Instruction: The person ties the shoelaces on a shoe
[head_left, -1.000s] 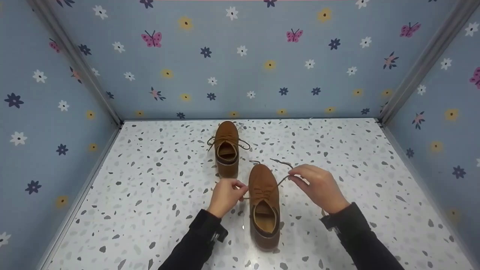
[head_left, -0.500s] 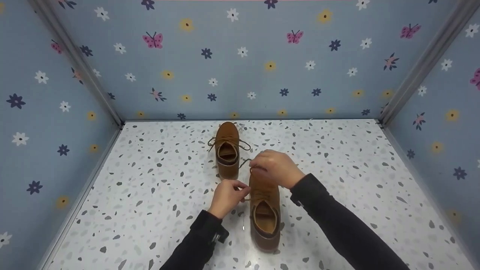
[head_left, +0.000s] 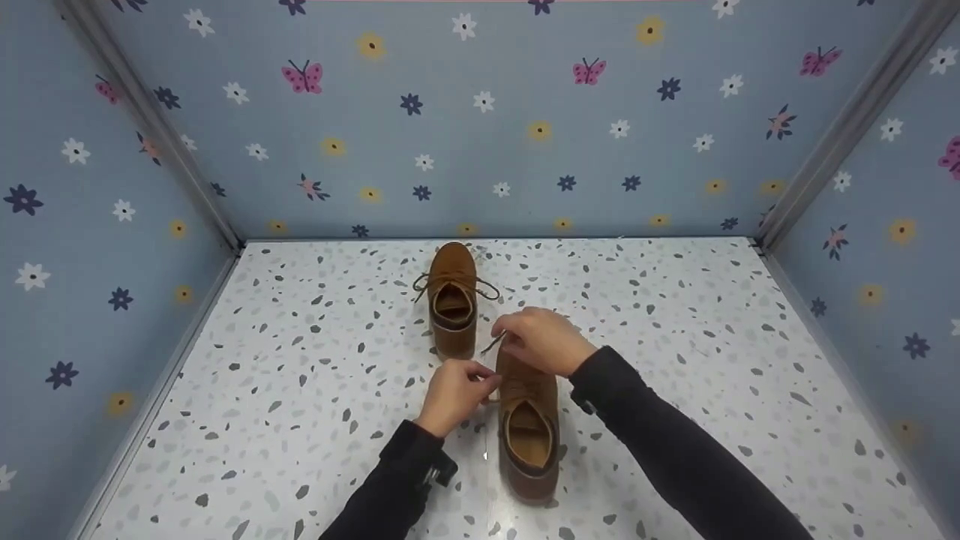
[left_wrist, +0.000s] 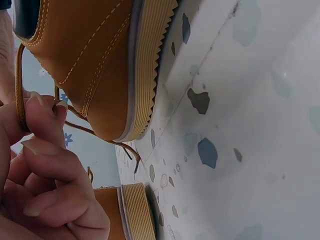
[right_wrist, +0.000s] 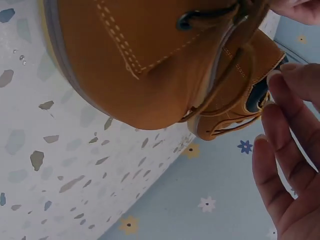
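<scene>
A tan lace-up shoe (head_left: pixel 534 486) stands on the floor between my hands, toe pointing away. My left hand (head_left: pixel 454 394) is at its left side, pinching a brown shoelace (left_wrist: pixel 20 87) between thumb and forefinger. Over the toe, my right hand (head_left: pixel 546 341) has thumb and forefinger together on a shoelace, whose dark tip (head_left: pixel 493 343) sticks out to the left. From the right wrist, lace strands (right_wrist: pixel 227 85) show looping over the shoe's front. The right hand covers much of the toe in the head view.
The matching shoe (head_left: pixel 454 259) stands farther forward and slightly left, its laces tied in a bow. Speckled white floor (head_left: pixel 322 420) lies around both. Blue panels (head_left: pixel 480 150) with flowers and butterflies enclose the back and sides.
My right hand came from the right side of the near shoe across to above its toe, carrying the lace, then lowered slightly. The left hand stays in place with its lace.
</scene>
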